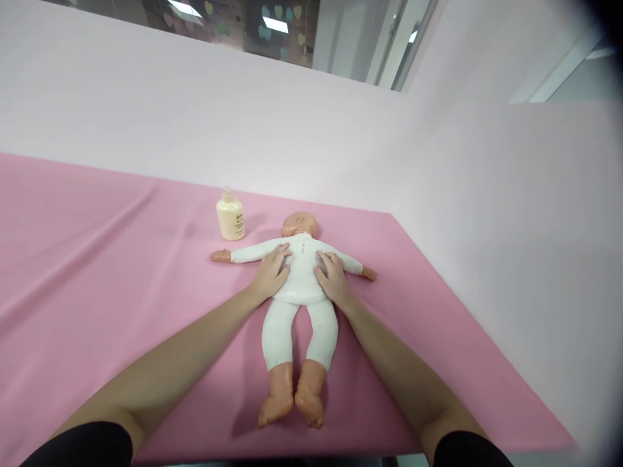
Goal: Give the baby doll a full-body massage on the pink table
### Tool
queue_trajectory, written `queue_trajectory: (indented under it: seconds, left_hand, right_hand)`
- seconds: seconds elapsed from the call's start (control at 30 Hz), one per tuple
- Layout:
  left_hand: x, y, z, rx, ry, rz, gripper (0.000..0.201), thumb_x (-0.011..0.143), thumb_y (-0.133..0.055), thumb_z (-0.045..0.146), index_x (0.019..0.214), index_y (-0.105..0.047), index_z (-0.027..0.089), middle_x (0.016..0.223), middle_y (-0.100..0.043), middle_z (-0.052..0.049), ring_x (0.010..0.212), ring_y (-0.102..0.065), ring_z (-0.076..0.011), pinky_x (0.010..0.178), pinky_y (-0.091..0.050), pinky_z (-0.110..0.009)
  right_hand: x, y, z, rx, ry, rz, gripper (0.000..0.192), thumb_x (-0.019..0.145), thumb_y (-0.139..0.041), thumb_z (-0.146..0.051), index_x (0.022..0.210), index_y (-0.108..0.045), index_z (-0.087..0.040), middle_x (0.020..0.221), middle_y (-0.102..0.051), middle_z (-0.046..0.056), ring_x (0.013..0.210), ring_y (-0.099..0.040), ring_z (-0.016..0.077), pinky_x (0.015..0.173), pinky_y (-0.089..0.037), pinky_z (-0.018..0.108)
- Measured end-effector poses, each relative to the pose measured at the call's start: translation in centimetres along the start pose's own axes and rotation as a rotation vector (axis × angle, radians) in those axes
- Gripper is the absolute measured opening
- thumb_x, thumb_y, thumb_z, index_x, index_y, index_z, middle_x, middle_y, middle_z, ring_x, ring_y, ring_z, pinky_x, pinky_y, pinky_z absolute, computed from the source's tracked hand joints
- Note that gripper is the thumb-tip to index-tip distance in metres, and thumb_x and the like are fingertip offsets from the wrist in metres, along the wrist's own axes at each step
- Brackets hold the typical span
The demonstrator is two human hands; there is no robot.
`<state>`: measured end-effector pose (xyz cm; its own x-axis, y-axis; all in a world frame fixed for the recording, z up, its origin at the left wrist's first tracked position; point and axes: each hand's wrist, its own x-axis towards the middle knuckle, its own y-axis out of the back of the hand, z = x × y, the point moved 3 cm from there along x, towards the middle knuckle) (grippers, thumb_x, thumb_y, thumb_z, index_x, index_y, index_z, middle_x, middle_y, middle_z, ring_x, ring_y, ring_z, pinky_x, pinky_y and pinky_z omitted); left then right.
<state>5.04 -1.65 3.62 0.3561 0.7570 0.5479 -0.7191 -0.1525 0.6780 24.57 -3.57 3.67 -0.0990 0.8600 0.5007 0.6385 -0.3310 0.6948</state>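
Observation:
A baby doll (304, 275) in a white long-sleeved top and white trousers lies on its back, arms spread wide and bare feet toward me. My left hand (273, 272) rests on the left side of its torso, fingers spread over the white cloth below the shoulder. On the opposite side of the chest, my right hand (333, 279) lies with its fingers apart as well. Both palms touch the doll without gripping it. Beyond the doll's outstretched arm on the left stands a cream-coloured pump bottle (230, 217) with dark print, upright.
A pink sheet (121, 259) with soft folds covers the table. White walls (195, 117) rise behind it and on the right (487, 194). Above the back wall is a window (233, 26) with heart shapes and light reflections.

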Motion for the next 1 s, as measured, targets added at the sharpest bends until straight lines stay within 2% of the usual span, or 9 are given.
queue_trajectory:
  seconds: [0.13,0.3,0.43,0.57,0.7,0.87,1.0]
  left_hand:
    - [-0.02,-0.22,-0.05,0.000,0.021,-0.041,0.035,0.084,-0.037,0.020,0.118,-0.047,0.015,0.144,-0.037,-0.012,0.136,-0.027,-0.0249,0.109,-0.028,-0.047]
    - [-0.03,-0.49,-0.33,0.004,0.056,-0.089,0.043,0.086,-0.036,0.024,0.128,-0.042,0.017,0.148,-0.030,-0.010,0.139,-0.021,-0.0255,0.110,-0.024,-0.050]
    - [-0.03,-0.65,-0.52,0.017,0.053,-0.113,0.047,0.087,-0.036,0.027,0.134,-0.038,0.019,0.150,-0.025,-0.008,0.140,-0.018,-0.0254,0.111,-0.022,-0.051]
    - [0.00,-0.65,-0.44,0.031,0.056,-0.123,0.048,0.088,-0.036,0.027,0.135,-0.037,0.018,0.151,-0.023,-0.009,0.140,-0.016,-0.0257,0.111,-0.021,-0.051]
    - [0.04,-0.56,-0.33,0.025,0.071,-0.123,0.049,0.088,-0.038,0.027,0.135,-0.038,0.015,0.151,-0.021,-0.012,0.140,-0.016,-0.0269,0.112,-0.020,-0.050]
    - [0.07,-0.63,-0.60,-0.002,0.068,-0.084,0.048,0.087,-0.040,0.027,0.134,-0.038,0.018,0.149,-0.025,-0.011,0.139,-0.021,-0.0272,0.110,-0.024,-0.051]
    - [0.16,-0.70,-0.93,-0.015,0.066,-0.038,0.049,0.087,-0.039,0.027,0.135,-0.035,0.017,0.148,-0.029,-0.013,0.137,-0.026,-0.0255,0.110,-0.026,-0.049]
  right_hand:
    - [0.06,-0.05,-0.05,0.032,0.017,-0.040,0.045,0.084,-0.045,-0.027,0.128,-0.049,-0.019,0.135,-0.043,0.009,0.127,-0.036,0.0247,0.110,-0.026,0.043]
    - [0.11,-0.34,0.16,0.100,0.032,-0.152,0.050,0.086,-0.041,-0.029,0.135,-0.042,-0.020,0.148,-0.029,0.006,0.138,-0.023,0.0221,0.115,-0.018,0.042]
    - [0.00,-0.65,0.47,0.150,0.013,-0.240,0.053,0.088,-0.041,-0.031,0.140,-0.034,-0.023,0.153,-0.015,0.002,0.142,-0.008,0.0217,0.116,-0.012,0.044]
    - [-0.08,-0.69,0.56,0.191,0.010,-0.269,0.055,0.089,-0.041,-0.033,0.142,-0.030,-0.024,0.154,-0.010,0.001,0.143,-0.002,0.0214,0.116,-0.010,0.044]
    - [-0.08,-0.70,0.64,0.211,0.012,-0.266,0.054,0.089,-0.042,-0.033,0.141,-0.030,-0.026,0.154,-0.010,0.000,0.143,-0.002,0.0210,0.116,-0.011,0.046]
    - [-0.03,-0.66,0.58,0.223,-0.007,-0.238,0.051,0.089,-0.043,-0.031,0.139,-0.034,-0.029,0.153,-0.016,-0.001,0.142,-0.008,0.0204,0.115,-0.015,0.048]
    - [0.13,-0.33,0.40,0.236,-0.011,-0.154,0.044,0.088,-0.044,-0.029,0.132,-0.045,-0.026,0.148,-0.031,0.002,0.138,-0.024,0.0185,0.115,-0.019,0.042]
